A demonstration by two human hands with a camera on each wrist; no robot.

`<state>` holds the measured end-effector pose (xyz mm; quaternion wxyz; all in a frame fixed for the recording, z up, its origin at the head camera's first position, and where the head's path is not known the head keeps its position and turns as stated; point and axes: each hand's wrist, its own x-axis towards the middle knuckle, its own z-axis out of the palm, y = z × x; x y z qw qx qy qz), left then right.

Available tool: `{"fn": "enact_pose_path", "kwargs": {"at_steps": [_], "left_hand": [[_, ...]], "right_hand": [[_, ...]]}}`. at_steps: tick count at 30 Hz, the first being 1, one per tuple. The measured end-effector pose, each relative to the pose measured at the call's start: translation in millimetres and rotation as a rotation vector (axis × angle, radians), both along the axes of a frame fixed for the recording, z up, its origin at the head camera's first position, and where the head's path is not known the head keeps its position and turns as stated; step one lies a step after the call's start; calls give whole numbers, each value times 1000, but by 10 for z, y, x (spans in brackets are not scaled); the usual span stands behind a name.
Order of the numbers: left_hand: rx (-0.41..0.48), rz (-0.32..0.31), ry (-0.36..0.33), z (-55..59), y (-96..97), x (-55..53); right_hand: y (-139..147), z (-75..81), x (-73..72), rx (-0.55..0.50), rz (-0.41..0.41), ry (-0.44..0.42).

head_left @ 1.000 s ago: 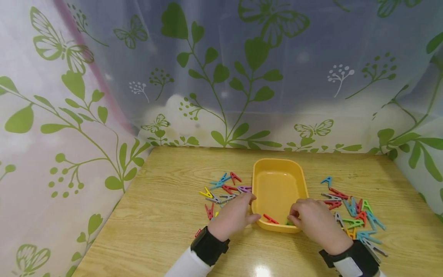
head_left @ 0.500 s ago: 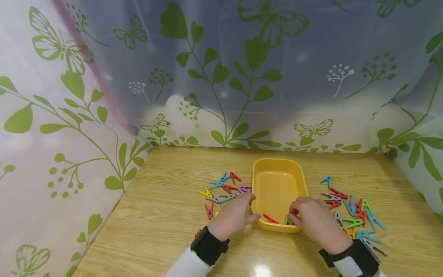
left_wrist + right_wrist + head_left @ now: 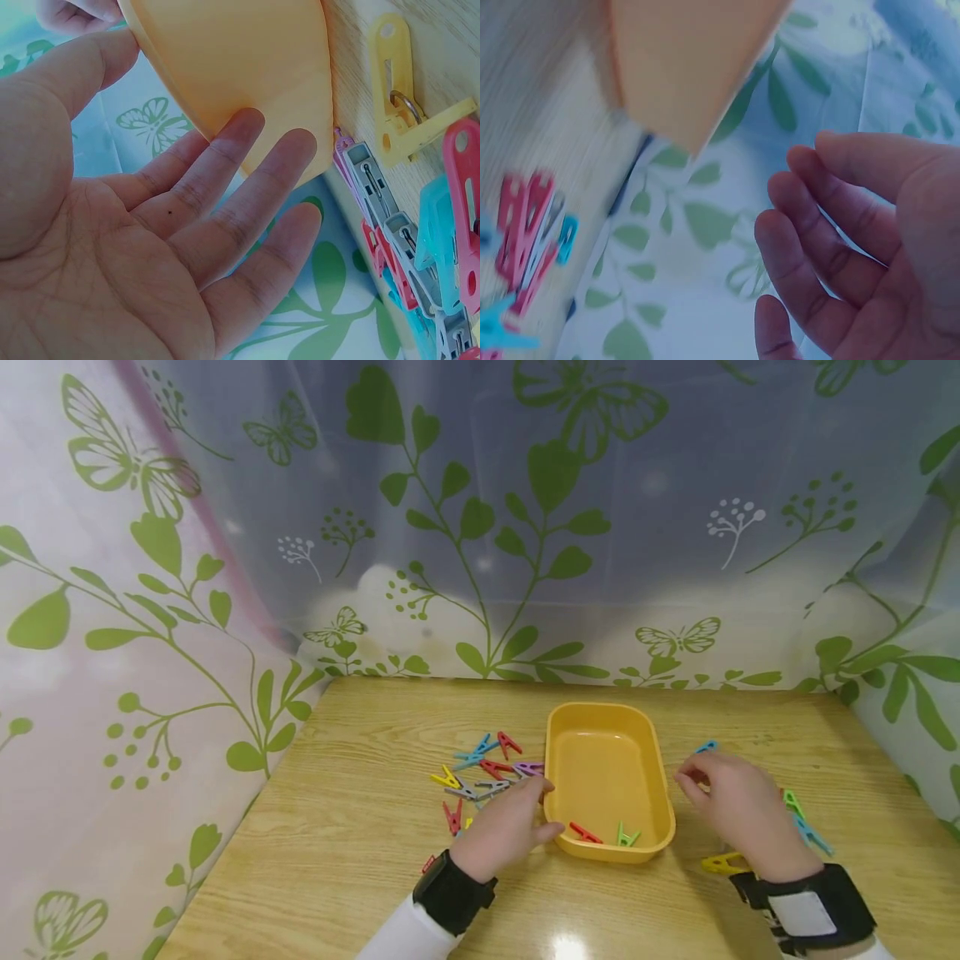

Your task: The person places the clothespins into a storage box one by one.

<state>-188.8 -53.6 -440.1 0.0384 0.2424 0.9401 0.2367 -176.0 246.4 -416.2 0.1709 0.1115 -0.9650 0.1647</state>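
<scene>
A yellow plastic tray [image 3: 607,777] stands on the table with a red clothespin [image 3: 585,833] and a green clothespin [image 3: 627,835] lying inside its near end. My left hand [image 3: 510,822] rests against the tray's left side, fingers extended; the left wrist view has the fingertips at the outer wall and the thumb [image 3: 112,56] at the rim. Just right of the tray is my right hand [image 3: 738,806], raised over the table. Its fingers [image 3: 802,247] are loosely bent in the right wrist view, with nothing between them.
Several mixed-colour clothespins lie left of the tray, among them a yellow one [image 3: 447,777] and a red one [image 3: 453,817]. More lie around and under the right hand, including a yellow clothespin [image 3: 723,863] and a blue one [image 3: 812,835]. A patterned curtain [image 3: 480,527] encloses the table's back.
My right hand has let go of the green clothespin, which now lies in the tray, and has moved right, out over the loose clothespins. The left hand has stayed in place.
</scene>
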Motion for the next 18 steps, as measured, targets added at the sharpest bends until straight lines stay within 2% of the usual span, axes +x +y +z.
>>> {"fn": "enact_pose_path", "kwargs": {"at_steps": [9, 15, 18], "left_hand": [[-6, 0, -3, 8, 7, 1], [-5, 1, -10, 17, 6, 6], [-2, 0, -13, 19, 6, 7]], "right_hand": [[318, -90, -118, 81, -63, -90], [352, -142, -185, 107, -56, -320], [367, -180, -203, 137, -36, -370]]}}
